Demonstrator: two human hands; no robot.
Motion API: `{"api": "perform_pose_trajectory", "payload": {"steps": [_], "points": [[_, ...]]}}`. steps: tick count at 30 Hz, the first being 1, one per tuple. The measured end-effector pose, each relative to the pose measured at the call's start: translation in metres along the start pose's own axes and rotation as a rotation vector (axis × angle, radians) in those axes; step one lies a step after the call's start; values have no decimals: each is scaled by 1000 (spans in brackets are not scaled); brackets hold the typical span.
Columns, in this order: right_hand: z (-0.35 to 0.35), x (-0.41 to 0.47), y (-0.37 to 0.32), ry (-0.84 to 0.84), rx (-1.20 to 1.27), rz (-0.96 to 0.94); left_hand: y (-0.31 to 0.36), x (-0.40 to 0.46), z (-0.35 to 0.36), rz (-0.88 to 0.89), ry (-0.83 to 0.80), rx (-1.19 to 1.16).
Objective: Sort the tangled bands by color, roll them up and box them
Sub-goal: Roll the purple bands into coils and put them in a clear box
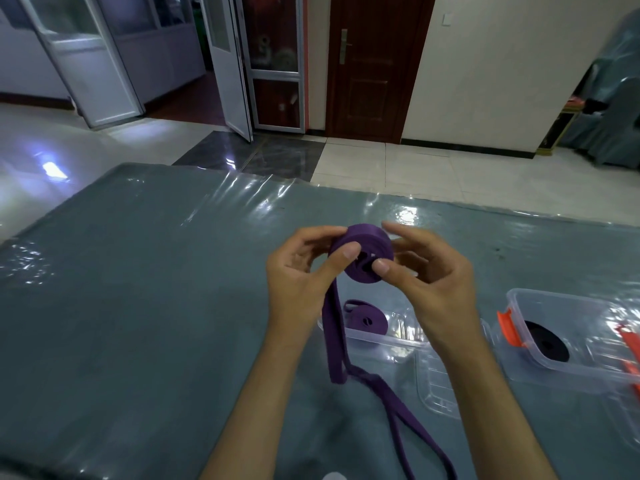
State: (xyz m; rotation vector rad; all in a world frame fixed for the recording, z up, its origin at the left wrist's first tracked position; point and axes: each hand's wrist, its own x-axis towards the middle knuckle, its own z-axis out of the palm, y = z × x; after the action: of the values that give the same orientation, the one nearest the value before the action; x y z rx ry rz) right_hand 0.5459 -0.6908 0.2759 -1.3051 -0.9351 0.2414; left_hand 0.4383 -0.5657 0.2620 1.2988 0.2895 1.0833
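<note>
Both hands hold a partly rolled purple band [363, 244] above the table. My left hand [304, 271] grips the roll's left side with thumb on its face. My right hand [429, 271] pinches its right side. The band's loose tail [337, 341] hangs down and trails across the table toward me. Below the hands a clear plastic box [388, 336] holds a rolled purple band [365, 318]. To the right, a second clear box [581, 372] with orange clips holds a rolled black band [547, 341].
The table [138, 289] is covered with a grey-green cloth under shiny clear plastic. A clear lid [440, 386] lies between the two boxes, partly under my right forearm. Beyond the far table edge are tiled floor, a brown door and glass doors.
</note>
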Motion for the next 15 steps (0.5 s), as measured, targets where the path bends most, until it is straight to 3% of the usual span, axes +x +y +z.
{"api": "perform_pose_trajectory", "payload": {"steps": [8, 12, 15], "points": [[9, 2, -6, 91, 54, -91, 16, 8, -9, -3, -199, -34], [14, 3, -11, 33, 68, -9, 19, 7, -4, 76, -59, 4], [17, 5, -17, 16, -2, -70, 17, 3, 0, 86, 9, -29]]}}
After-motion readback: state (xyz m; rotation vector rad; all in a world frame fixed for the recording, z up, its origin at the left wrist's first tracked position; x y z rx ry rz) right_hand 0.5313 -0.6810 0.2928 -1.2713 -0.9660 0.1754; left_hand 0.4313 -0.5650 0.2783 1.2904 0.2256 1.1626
